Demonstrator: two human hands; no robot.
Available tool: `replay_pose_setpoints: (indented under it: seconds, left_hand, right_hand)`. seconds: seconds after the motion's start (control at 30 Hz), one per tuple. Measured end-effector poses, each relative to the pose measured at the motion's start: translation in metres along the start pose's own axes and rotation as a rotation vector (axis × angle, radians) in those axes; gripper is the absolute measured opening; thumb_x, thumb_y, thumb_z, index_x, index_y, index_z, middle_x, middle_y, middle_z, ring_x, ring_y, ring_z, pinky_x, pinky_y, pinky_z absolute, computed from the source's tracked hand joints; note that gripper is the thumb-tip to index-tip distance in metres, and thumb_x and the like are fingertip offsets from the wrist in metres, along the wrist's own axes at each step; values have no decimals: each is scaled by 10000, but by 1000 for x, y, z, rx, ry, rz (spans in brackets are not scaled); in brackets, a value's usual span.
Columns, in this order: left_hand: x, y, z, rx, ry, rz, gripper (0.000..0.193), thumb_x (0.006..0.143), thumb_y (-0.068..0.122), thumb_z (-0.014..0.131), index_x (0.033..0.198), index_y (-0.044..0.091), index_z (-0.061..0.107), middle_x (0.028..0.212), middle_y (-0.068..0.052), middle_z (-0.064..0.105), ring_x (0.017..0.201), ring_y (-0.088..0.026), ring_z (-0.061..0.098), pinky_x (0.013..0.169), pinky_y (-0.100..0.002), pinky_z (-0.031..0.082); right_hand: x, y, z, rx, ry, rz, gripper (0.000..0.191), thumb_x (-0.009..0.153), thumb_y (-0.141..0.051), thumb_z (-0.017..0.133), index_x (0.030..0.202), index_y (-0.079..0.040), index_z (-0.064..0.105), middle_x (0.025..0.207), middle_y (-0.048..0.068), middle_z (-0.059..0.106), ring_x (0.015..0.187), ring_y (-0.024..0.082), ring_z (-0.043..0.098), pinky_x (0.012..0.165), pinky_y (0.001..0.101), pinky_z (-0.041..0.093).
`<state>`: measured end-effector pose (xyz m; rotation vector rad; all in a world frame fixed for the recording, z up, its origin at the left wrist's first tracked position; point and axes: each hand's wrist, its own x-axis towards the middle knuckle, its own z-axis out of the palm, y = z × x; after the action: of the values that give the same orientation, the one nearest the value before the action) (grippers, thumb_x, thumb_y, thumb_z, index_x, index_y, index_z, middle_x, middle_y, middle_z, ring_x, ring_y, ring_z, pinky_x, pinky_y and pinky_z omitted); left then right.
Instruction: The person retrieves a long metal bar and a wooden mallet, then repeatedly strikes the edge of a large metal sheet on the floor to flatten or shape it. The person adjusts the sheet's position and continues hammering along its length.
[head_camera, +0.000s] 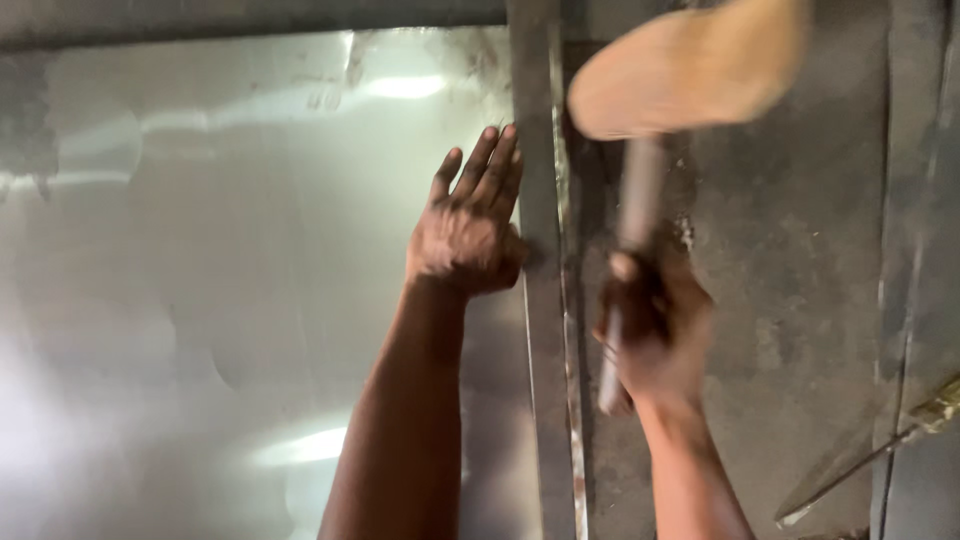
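Observation:
My left hand (468, 225) lies flat, fingers spread, on a shiny metal sheet (220, 270), pressing it down near its right edge. That edge runs along a straight metal bar (540, 330) that crosses the view from top to bottom. My right hand (655, 325) is closed around the handle of a wooden mallet (690, 70). The mallet's pale wooden head is raised above and to the right of the bar and is blurred by motion.
A dark, scuffed grey work surface (790, 260) lies to the right of the bar. A thin rod-like tool (900, 435) lies at the lower right. Another dark vertical edge (890, 200) runs down the far right.

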<state>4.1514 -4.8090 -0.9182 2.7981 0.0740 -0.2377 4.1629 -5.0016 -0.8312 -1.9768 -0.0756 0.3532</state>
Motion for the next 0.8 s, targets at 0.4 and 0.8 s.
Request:
replay_pose_setpoints:
  seconds: [0.4,0.8]
  left_hand:
    - [0,-3,11,39,125,21,805,861,288,506,1587,-18,339,1702,-133,141,1570,-255,140,1271,-526,183]
    - [-1,-3,25,-55,129,-12,296,966,281,511,969,52,698,850,-159,695,780,-314,660,731,-489,502]
  right_hand:
    - [-101,60,-38,-207,23,-384,405,1048,-198,576,1345,61,483,778,36,656,629,90,667,562,261,553]
    - [-234,137,-75,-48,184,34,458,1024,-268,638,1375,15,557,760,42,663,592,105,639,525,271,568]
